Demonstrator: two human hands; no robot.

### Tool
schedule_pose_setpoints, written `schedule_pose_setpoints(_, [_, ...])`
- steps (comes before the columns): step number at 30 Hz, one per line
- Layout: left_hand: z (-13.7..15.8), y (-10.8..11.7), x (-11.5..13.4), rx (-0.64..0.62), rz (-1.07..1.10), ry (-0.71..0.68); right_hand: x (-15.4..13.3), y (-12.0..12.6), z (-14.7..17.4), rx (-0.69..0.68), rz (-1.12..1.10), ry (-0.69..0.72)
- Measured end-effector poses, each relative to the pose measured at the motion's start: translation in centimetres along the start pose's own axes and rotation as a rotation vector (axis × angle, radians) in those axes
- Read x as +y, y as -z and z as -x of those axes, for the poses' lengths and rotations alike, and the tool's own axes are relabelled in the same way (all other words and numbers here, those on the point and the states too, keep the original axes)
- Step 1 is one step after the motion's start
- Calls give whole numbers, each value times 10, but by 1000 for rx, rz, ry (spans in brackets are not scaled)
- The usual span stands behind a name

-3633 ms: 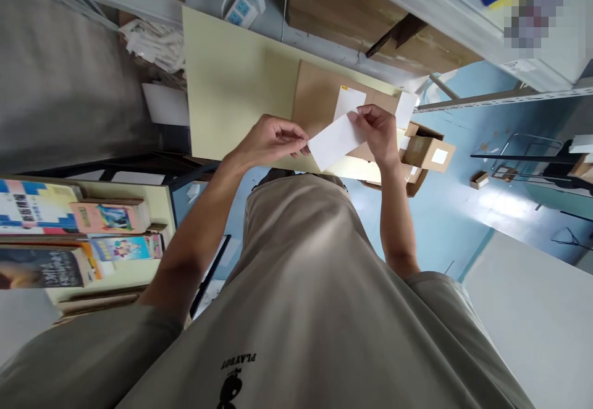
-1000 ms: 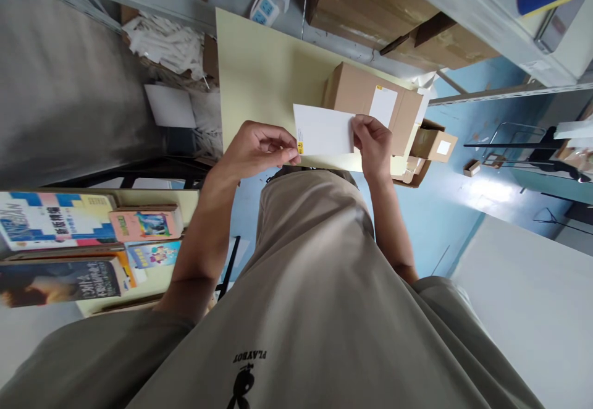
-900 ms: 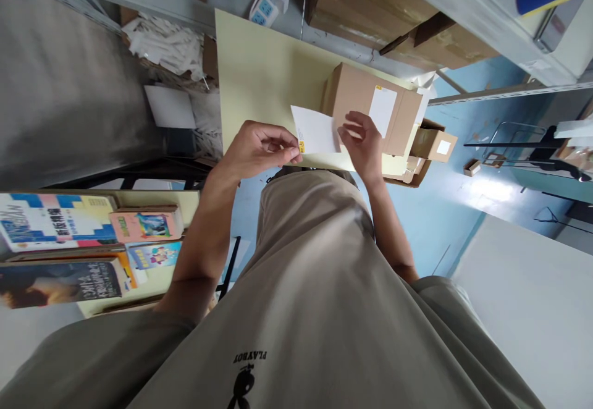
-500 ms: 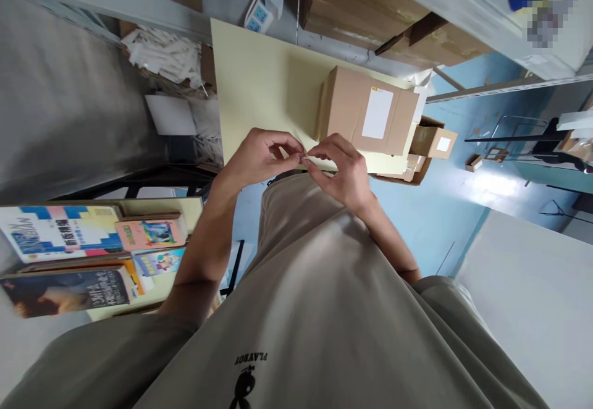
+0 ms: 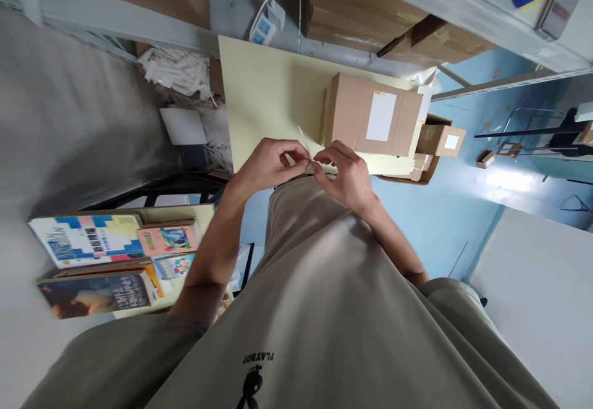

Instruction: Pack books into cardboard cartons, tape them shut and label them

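Note:
My left hand [image 5: 273, 163] and my right hand [image 5: 345, 174] meet in front of my body, above the near edge of the pale yellow table [image 5: 264, 94]. Between the pinched fingertips is a thin, pale strip [image 5: 303, 138]. One end sticks up past the fingers toward the table; the rest is hidden by the fingertips, and its exact kind is unclear. Both hands have thumb and forefinger closed on it. Just beyond my right hand lies a closed cardboard box [image 5: 352, 112] bearing a white label [image 5: 381, 115].
Books [image 5: 92, 239] lie on a surface at the lower left. A white power strip [image 5: 265, 26] is behind the table. Large cartons [image 5: 361, 10] stand on the rack at the back. Smaller open boxes [image 5: 438, 140] sit right of the table, and white material [image 5: 178, 72] is at the left.
The pale strip now shows above my fingertips, where it was hardly visible before. My hands remain together, and the whole view has shifted slightly.

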State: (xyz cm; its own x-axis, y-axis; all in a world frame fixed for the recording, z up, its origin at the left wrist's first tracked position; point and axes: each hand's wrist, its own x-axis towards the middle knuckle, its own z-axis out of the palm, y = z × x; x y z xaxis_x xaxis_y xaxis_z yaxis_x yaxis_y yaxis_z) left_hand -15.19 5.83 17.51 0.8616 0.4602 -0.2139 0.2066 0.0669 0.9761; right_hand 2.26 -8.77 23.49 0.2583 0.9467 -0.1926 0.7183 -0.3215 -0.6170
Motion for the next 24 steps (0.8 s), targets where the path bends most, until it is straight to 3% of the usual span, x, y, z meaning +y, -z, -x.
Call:
schedule_pose_setpoints(4, [-2,3,-11,18,-29,35,3,-4,-3,39,26,-15])
schedule_pose_setpoints(9, [-7,26,-71,138,-142,177,7,-4,-5,134,-21,-39])
schedule_pose_setpoints(12, [0,57,-115,318,-175,358,8,-2,-5,208,-115,-74])
schedule_pose_setpoints(14, [9,84,-140,511,-143,487,7,0,-5,264,-198,-92])
schedule_pose_setpoints(17, [19,127,-161,704,-122,521,6,4,-5,314,-318,-120])
schedule_pose_setpoints(24, [1,212,-155,567,-198,438,5,5,-3,252,-465,-171])
